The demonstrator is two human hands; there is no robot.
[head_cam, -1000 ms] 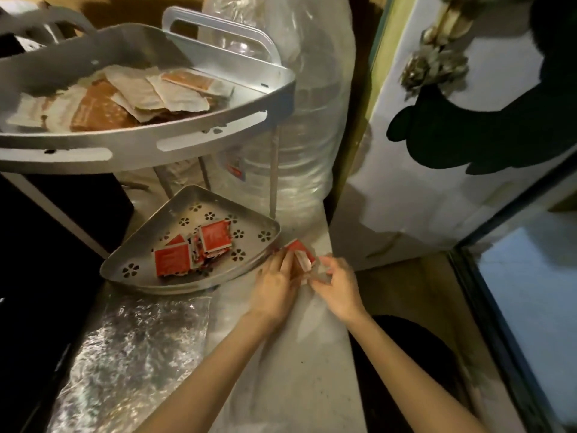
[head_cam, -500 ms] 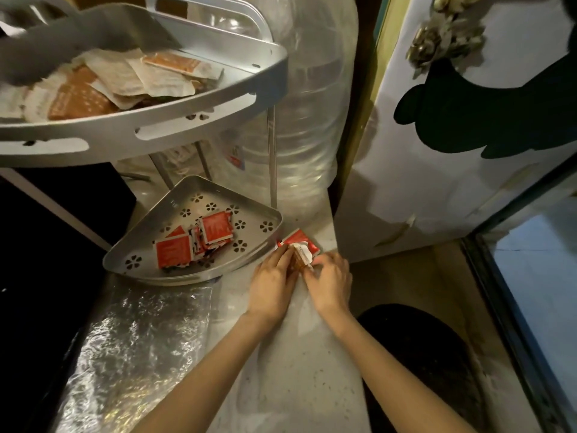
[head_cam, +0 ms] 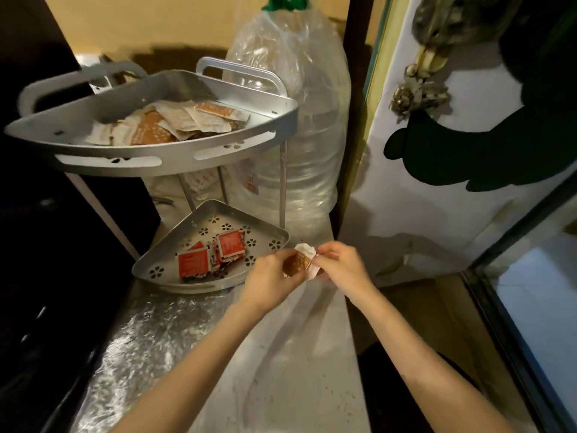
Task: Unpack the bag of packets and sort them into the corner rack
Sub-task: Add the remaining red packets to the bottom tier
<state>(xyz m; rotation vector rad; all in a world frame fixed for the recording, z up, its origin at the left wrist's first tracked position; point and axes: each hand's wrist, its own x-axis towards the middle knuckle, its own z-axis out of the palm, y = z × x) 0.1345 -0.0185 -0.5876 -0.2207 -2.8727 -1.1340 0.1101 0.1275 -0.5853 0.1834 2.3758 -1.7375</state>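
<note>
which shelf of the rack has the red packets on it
The lower shelf, the small perforated one resting on the counter, holds the red packets. The upper shelf holds only brown and white packets.

Dim, warm light; left side black; glare on counter (head_cam: 131, 348); wide-angle bending at edges; rack (head_cam: 175, 157) rim slightly soft.
</note>
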